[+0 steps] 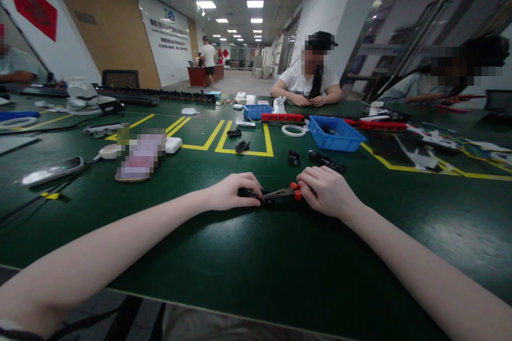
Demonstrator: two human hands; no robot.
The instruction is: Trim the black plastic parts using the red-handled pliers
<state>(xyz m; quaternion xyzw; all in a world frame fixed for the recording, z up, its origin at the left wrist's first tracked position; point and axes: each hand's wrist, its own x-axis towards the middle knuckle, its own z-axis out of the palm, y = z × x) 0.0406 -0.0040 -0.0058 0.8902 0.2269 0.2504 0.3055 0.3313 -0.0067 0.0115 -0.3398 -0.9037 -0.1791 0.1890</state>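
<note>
My left hand [232, 192] lies on the green table [256, 256], fingers closed around a small black plastic part [247, 192]. My right hand [326, 190] grips red-handled pliers [282, 193], whose metal jaws point left and meet the black part between my hands. More small black parts [294, 157] lie just beyond my hands, with a long black part [327, 162] beside them and two others [239, 140] inside the yellow floor-tape style markings.
A blue bin [335, 133] stands ahead right, a smaller blue bin [256, 111] and a white tape ring [293, 130] further back. A phone [140, 157] and a white remote-like device [52, 171] lie left. A person sits across the table, another at far right.
</note>
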